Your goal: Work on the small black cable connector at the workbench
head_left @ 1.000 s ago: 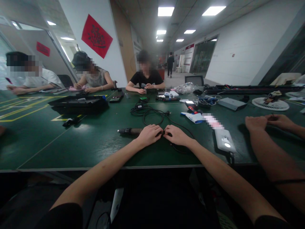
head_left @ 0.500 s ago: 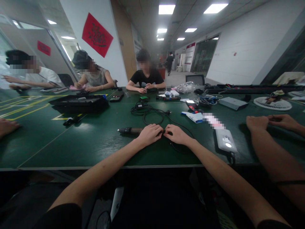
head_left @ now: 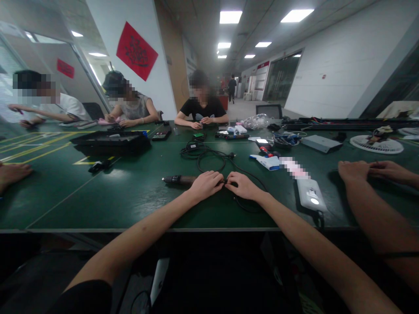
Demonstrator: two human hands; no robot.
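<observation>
A dark electric screwdriver (head_left: 183, 180) lies on the green table with its tip pointing left. My left hand (head_left: 206, 185) is closed around its rear end, knuckles up. Close beside it, my right hand (head_left: 244, 186) pinches the end of a black cable against the back of the screwdriver. The fingers hide most of that joint, so whether the connector is seated cannot be seen. Beyond my hands the black power cord (head_left: 193, 147) lies in loose coils, with a plug (head_left: 232, 155) at one end.
A black tray (head_left: 109, 141) stands at the left. Right of my hands are a blue-and-white packet (head_left: 269, 162) and a white device (head_left: 310, 195). A neighbour's hands (head_left: 356, 171) work at the right; another person's hand (head_left: 15, 174) rests at the left. Several people sit opposite.
The view has shifted slightly. My two hands keep the same place and grip at the screwdriver's rear end.
</observation>
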